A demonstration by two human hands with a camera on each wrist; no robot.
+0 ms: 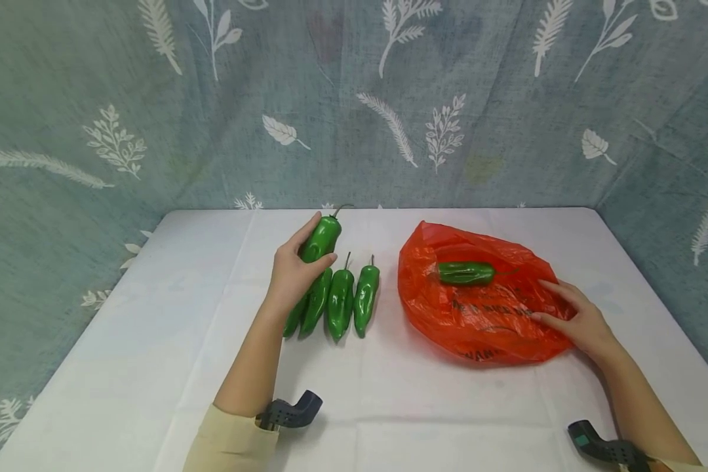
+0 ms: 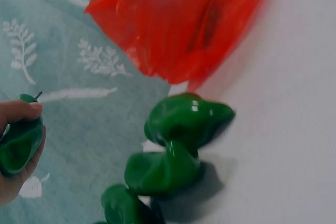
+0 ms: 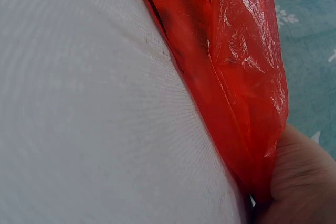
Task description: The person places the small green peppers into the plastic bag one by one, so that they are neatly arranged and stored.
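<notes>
My left hand (image 1: 292,272) grips a glossy green chili pepper (image 1: 323,237) between thumb and fingers, its thin stem pointing up and away. More green peppers, including one chili pepper (image 1: 366,298) at the row's right end, lie side by side just below and to the right of that hand. At the right, a crinkled red plastic bag (image 1: 425,321) with dark print lies spread out, its mouth open. One green pepper (image 1: 466,273) lies in it, stem to the right. My right hand (image 1: 584,324) holds the bag's right edge, thumb and finger over the red plastic; its other fingers are hidden.
A white cloth (image 1: 354,406) covers the table. Behind and beside it hangs a grey-green curtain (image 1: 330,131) with white leaf prints. Each wrist carries a dark camera mount, one (image 1: 292,411) at the left and another (image 1: 608,447) at the right.
</notes>
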